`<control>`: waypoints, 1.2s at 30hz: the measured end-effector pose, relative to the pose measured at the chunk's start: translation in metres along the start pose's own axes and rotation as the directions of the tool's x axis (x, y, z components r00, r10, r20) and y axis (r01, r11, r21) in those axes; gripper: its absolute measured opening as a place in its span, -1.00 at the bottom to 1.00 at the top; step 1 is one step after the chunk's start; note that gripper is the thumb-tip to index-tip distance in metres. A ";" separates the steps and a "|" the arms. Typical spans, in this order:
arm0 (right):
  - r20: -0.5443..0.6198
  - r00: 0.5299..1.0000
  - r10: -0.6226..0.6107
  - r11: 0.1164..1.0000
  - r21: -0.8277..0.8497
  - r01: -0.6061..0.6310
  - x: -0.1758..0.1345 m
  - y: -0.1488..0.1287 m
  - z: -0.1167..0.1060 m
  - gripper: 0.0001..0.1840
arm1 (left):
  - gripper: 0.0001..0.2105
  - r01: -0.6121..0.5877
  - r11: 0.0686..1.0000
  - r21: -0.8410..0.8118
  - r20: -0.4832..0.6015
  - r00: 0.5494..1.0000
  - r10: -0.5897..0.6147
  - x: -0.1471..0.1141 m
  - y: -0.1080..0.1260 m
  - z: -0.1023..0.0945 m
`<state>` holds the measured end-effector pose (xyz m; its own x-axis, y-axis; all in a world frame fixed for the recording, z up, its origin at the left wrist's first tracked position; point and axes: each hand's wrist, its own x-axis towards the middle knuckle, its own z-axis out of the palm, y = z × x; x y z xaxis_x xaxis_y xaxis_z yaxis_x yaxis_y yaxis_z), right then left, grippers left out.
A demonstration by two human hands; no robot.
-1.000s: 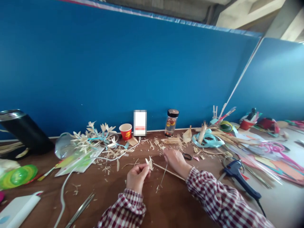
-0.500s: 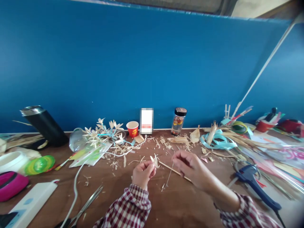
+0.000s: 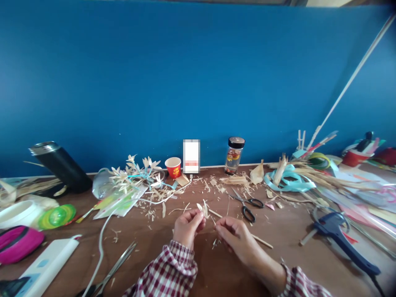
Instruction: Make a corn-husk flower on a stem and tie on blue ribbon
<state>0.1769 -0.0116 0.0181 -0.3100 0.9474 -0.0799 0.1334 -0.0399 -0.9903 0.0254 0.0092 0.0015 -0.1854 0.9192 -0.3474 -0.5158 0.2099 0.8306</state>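
At the far left of the brown desk [image 3: 161, 272], a magenta item [image 3: 21, 244] with a dark band sits near a white power strip [image 3: 51, 264], with a green and yellow disc [image 3: 57, 216] above the strip. Behind them a black bottle [image 3: 63, 168] with a silvery top leans at a slant near the blue partition [image 3: 173, 82]. A clear cup [image 3: 100, 184] lies beside a cluster of pale, flower-like pieces [image 3: 136, 171], while a white cable [image 3: 100, 243] curves past metal scissors [image 3: 119, 258] at the front edge. Farther along, a red paper cup [image 3: 173, 168] stands next to an upright white rectangle [image 3: 191, 156], its face blurred out. In the middle, the left hand [image 3: 186, 228] pinches a small bundle of pale petals [image 3: 204, 209] between thumb and fingers, the tips pointing up. Just to its right, the right hand [image 3: 241, 241] has its thumb and fingertips closed on a thin strand [image 3: 213, 220] that slants toward the petals; whether the two touch is too fine to tell. A pale stick [image 3: 262, 241] passes beneath the right hand. Beyond it lie spread, black-handled scissors [image 3: 248, 213], and a lidded jar [image 3: 234, 159] stands upright behind. Rightward come a loose light blue ribbon [image 3: 292, 181] and a dark blue glue gun [image 3: 343, 239].
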 end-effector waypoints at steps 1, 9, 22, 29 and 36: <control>0.002 1.000 -0.003 1.000 -0.004 0.003 0.000 0.001 0.000 -0.68 | -0.73 0.002 1.000 0.014 0.000 1.000 -0.002 0.000 0.000 0.000; -0.030 0.999 0.021 1.000 -0.008 -0.021 0.002 0.003 0.000 -0.70 | -0.74 0.029 0.999 0.037 -0.008 1.000 -0.029 -0.001 0.002 0.000; -0.038 0.997 0.062 0.998 0.018 -0.062 0.004 0.006 0.000 -0.69 | -0.78 0.024 0.999 0.040 0.014 1.000 -0.024 0.000 0.000 -0.001; -0.029 0.997 0.065 0.998 -0.003 -0.065 0.004 0.006 0.000 -0.68 | -0.76 0.039 0.998 0.053 0.039 0.998 -0.041 0.002 -0.001 -0.004; -0.062 0.997 0.055 0.998 0.013 -0.055 0.005 0.011 0.001 -0.68 | -0.77 0.029 0.999 0.033 0.026 0.999 -0.030 0.001 -0.001 -0.002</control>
<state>0.1762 -0.0072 0.0066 -0.2435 0.9615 -0.1275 0.1376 -0.0959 -0.9858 0.0236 0.0090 -0.0004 -0.1481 0.9207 -0.3611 -0.4928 0.2479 0.8341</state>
